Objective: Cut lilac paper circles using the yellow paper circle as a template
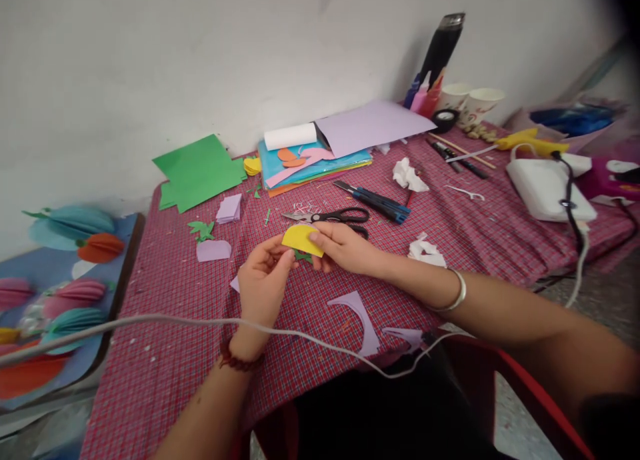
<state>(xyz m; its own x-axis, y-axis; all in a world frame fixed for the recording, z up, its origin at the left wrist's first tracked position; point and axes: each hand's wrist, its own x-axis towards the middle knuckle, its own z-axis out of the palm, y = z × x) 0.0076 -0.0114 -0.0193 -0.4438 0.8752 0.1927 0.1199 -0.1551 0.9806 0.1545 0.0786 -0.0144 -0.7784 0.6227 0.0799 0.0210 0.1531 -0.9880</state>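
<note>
A yellow paper piece (302, 240) with a curved top edge is held between my two hands above the table. My left hand (265, 273) pinches its left end, and my right hand (345, 248) grips the right end with the thumb on top. Just behind the fingers lie black-handled scissors (325, 216), partly covered by my right hand. Some green paper (303, 255) shows below the yellow piece. To the left are a lilac half-round piece (213, 250), a small lilac stack (229, 209) and a green leaf cutout (201, 231).
Two utility knives (377, 202) lie beyond the scissors. Green sheets (200, 173) and a large lilac sheet (373, 125) are at the back. A white cable (310, 340) crosses in front of me. At right are a white power box (550, 188) and a yellow glue gun (530, 142).
</note>
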